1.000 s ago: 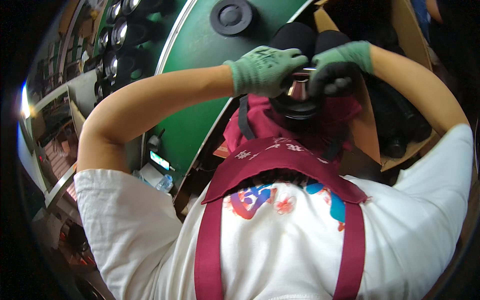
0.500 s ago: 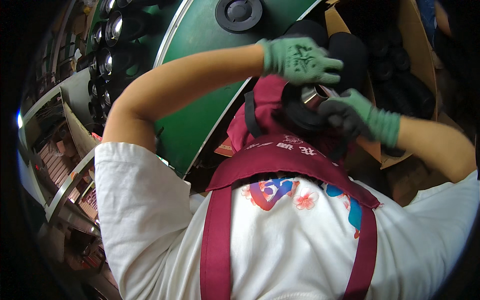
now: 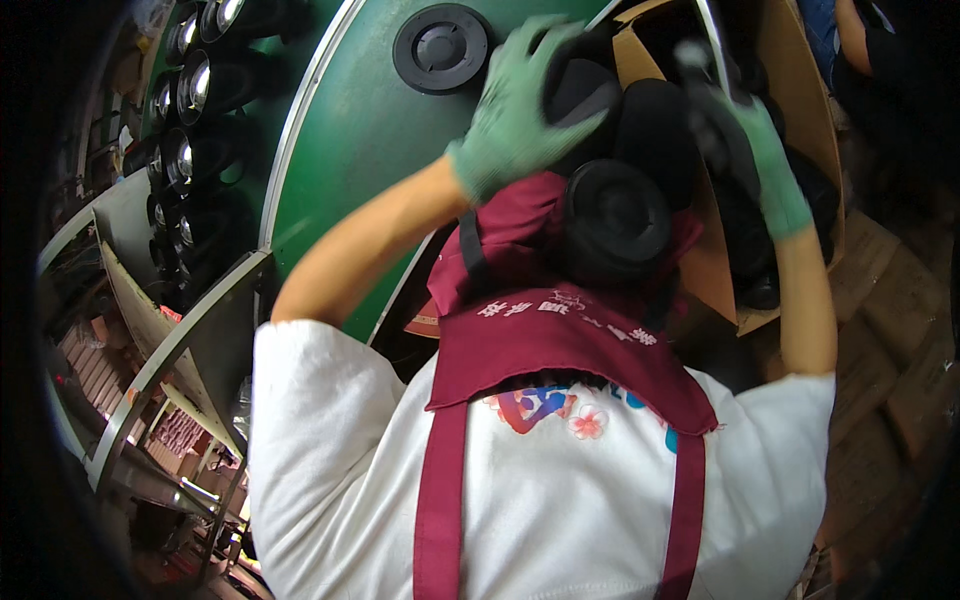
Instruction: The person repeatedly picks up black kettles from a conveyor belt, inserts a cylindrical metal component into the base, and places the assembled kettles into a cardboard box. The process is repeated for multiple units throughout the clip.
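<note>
My left hand (image 3: 525, 110), in a green glove with dark fingertips, is open with its fingers spread. It hovers over the green table's near edge and my dark-clad knees. A round black part (image 3: 615, 215) with a raised ring rests on my maroon apron, apart from both hands. My right hand (image 3: 740, 135), gloved alike, is raised over the cardboard box. Its blurred fingers appear closed around a thin shiny metal rod (image 3: 714, 42), whose upper end leaves the picture. On the green table, a flat black disc-shaped part (image 3: 442, 48) lies beyond my left hand.
The open cardboard box (image 3: 830, 170) at right holds several black parts. Left of the green table (image 3: 345, 175), black parts with shiny metal centres (image 3: 195, 85) stand in rows beside a metal rail (image 3: 310, 90). Another person's arm (image 3: 853, 35) shows at the top right.
My hands have parted from the round black part, leaving it on my apron. My left hand moved left and opened; my right rose toward the box, where the metal rod now shows.
</note>
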Available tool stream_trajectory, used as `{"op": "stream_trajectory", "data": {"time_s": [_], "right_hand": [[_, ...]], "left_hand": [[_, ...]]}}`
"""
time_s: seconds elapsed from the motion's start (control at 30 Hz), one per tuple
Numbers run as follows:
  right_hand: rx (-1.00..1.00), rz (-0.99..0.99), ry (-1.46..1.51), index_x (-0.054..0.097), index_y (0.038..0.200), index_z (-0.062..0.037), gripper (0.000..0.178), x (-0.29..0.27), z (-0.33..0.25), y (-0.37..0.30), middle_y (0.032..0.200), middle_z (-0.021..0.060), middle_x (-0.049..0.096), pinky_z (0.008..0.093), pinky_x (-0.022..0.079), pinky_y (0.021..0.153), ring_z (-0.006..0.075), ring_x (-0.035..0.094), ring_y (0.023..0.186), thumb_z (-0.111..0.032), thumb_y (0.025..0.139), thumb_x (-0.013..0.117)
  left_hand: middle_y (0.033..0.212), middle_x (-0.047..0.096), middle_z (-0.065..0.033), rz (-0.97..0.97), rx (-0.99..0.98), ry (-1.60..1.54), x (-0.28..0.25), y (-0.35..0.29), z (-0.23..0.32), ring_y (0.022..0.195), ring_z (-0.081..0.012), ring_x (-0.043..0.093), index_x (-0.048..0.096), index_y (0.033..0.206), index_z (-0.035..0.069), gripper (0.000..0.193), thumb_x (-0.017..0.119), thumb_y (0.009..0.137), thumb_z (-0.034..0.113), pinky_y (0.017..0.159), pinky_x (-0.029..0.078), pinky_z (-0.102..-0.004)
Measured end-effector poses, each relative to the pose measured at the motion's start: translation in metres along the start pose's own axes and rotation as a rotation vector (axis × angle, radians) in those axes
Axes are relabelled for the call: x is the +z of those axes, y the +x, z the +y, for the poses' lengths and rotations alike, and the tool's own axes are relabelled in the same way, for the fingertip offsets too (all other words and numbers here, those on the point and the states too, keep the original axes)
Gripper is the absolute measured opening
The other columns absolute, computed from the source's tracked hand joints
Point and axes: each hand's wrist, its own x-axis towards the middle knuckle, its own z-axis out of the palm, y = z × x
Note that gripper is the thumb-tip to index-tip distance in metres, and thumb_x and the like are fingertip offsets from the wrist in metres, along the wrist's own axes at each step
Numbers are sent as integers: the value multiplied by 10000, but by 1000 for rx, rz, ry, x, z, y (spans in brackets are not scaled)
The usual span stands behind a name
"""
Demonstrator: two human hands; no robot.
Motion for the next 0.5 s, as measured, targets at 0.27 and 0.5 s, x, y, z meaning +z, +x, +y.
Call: {"op": "stream_trajectory", "data": {"time_s": [0.27, 0.5], "right_hand": [[-11, -434, -266, 651, 811, -89, 442, 128, -12, 195, 650, 34, 612, 291, 476, 450, 137, 569, 474, -527, 863, 675], [-719, 228, -870, 599, 1188, -12, 482, 89, -1, 86, 993, 107, 675, 321, 482, 842, 209, 647, 954, -431, 953, 572]], "left_hand": [[1319, 532, -144, -275, 114, -164, 36, -127, 25, 1310, -407, 427, 546, 1294, 82, 923, 880, 546, 505, 1105, 288, -568], [1249, 559, -120, -117, 118, -170, 52, -121, 23, 1221, -371, 499, 591, 1189, 91, 806, 898, 541, 460, 1061, 348, -536]]}}
